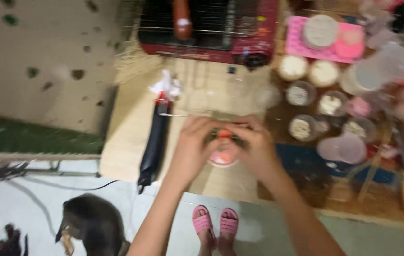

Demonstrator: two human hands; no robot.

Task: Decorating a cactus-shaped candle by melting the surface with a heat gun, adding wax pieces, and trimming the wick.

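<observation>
The frame is motion-blurred. My left hand (193,144) and my right hand (258,146) meet over the wooden table (131,137), fingers curled around a small item with an orange-red part (224,134) held between them. Right under it stands a small round pink container (223,158). What the small item is cannot be made out. Both forearms reach up from the bottom edge.
A red portable gas stove (211,28) with a grill and a sausage stands at the back. A black torch-like tool (155,142) lies left of my hands. Several small jars (316,95) and a pink tray (327,40) crowd the right. A dog (93,225) stands on the floor near my pink sandals (215,222).
</observation>
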